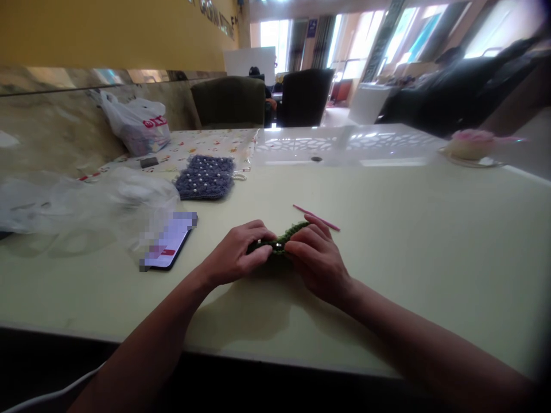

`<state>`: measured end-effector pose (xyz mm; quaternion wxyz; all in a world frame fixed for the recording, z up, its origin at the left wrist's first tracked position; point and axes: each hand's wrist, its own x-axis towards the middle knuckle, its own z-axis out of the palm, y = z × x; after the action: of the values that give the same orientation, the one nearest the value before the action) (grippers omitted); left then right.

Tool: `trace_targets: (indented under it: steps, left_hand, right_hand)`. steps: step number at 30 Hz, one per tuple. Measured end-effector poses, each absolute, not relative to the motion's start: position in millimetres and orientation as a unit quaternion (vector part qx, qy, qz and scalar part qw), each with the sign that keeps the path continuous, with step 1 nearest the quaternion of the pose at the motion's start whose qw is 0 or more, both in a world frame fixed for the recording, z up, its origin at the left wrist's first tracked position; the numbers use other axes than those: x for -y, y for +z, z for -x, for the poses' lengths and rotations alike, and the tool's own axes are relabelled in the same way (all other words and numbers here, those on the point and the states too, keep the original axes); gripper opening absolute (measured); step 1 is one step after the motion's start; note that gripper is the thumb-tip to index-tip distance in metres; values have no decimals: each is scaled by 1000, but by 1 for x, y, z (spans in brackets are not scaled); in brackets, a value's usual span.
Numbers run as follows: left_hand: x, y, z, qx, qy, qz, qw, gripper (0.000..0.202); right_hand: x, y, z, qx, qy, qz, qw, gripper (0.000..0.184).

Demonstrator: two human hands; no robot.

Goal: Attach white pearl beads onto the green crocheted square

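My left hand and my right hand meet over a small green crocheted piece on the pale table. Both hands have their fingers curled and pinched on the green piece, one from each side. A thin pink crochet hook lies on the table just behind my right hand, untouched. Most of the green piece is hidden under my fingers.
A smartphone lies left of my hands. A purple crocheted pad with white beads sits farther back, beside crumpled clear plastic and a white shopping bag. A pink item on a dish stands far right. Armchairs and people fill the background.
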<state>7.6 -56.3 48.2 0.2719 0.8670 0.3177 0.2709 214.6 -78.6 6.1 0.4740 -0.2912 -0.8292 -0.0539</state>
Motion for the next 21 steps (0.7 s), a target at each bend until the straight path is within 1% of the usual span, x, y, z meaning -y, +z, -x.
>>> trace_targets:
  steps: [3, 9, 15, 21]
  left_hand:
    - [54, 48, -8, -321, 280, -856, 293, 21]
    - [54, 42, -10, -342, 299, -842, 292, 16]
    - [58, 41, -14, -347, 312, -843, 268, 14]
    - [60, 38, -16, -351, 317, -857, 204, 12]
  right_hand:
    - [78, 4, -214, 831, -83, 282, 472, 19]
    - [78, 3, -214, 838, -84, 280, 461, 18]
    - [79, 6, -213, 835, -66, 284, 467, 12]
    - [80, 5, -214, 841, -48, 283, 459, 13]
